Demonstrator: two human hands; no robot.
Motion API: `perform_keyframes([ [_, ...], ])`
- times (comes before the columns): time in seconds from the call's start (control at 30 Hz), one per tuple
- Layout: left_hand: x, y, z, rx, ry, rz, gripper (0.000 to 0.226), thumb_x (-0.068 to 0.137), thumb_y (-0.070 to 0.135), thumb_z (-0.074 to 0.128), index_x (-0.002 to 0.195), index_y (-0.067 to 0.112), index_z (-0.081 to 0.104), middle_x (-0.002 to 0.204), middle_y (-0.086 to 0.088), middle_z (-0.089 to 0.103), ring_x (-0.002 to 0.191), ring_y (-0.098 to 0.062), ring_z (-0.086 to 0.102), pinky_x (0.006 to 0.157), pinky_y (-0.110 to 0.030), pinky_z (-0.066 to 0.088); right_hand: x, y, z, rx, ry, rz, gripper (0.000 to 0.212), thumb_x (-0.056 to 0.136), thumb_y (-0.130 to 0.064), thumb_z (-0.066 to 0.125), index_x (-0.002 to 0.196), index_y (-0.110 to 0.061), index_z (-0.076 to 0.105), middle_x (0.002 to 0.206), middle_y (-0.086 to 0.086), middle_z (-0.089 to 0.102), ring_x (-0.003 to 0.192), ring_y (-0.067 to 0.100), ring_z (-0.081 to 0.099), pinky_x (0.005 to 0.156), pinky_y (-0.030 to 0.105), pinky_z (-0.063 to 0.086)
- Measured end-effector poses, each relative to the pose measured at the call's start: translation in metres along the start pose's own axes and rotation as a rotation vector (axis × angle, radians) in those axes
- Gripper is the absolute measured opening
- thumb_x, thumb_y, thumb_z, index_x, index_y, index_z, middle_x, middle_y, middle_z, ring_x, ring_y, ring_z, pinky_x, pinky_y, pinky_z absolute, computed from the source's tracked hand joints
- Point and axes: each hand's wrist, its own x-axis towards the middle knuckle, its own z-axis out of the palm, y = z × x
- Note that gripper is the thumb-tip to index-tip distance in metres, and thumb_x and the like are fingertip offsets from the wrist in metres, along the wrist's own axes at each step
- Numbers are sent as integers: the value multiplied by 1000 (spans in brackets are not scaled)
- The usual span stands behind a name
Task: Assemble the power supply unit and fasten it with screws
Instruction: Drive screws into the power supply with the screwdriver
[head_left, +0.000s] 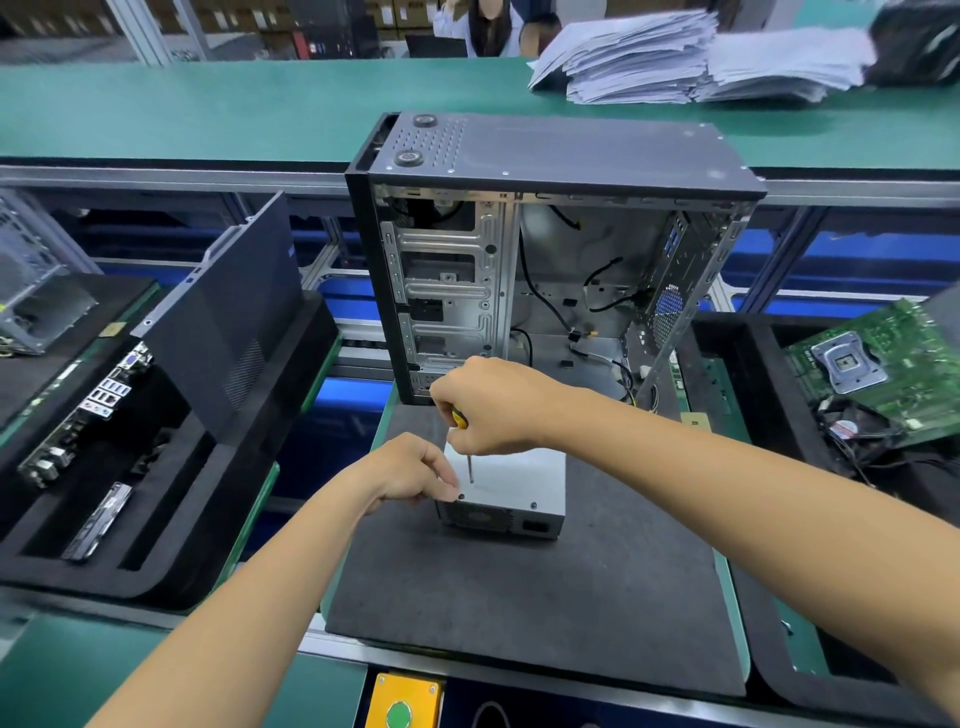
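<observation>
A silver power supply unit (511, 493) lies on the black foam mat (519, 597), its fan grille facing me. My right hand (493, 405) grips a screwdriver (465, 441) with a yellow-black handle, its tip down on the unit's top near the front left corner. My left hand (410, 473) pinches a small dark screw (461, 497) at that front left edge. A second screw (533, 504) sits in the front edge further right. Behind the unit stands the open computer case (545, 260), upright, with loose cables inside.
At the left, a black foam tray (171, 519) holds a motherboard and a leaning case side panel (228, 312). A green motherboard (883, 364) and a fan lie at the right. Paper stacks (675, 57) sit on the far green bench. A yellow box with a green button (402, 701) is at the near edge.
</observation>
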Motion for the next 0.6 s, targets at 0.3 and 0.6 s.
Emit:
perform_keyframes([
  [0.3,2,49,14,-49,159,438,13,82,19,73,86,8,67,70,0,64,62,-9,51,58,-19,39,-12,18,-13,23,99,130,20,81,-21,62,72,-12,46,63,-1,44,71,24,50,46,28,30],
  [0.6,31,124,66,-27,204,587,15,87,22,71,83,8,67,67,-2,65,56,-10,53,55,-26,44,-61,78,-25,271,359,488,30,87,-37,61,77,-11,53,78,3,56,75,24,52,64,36,42],
])
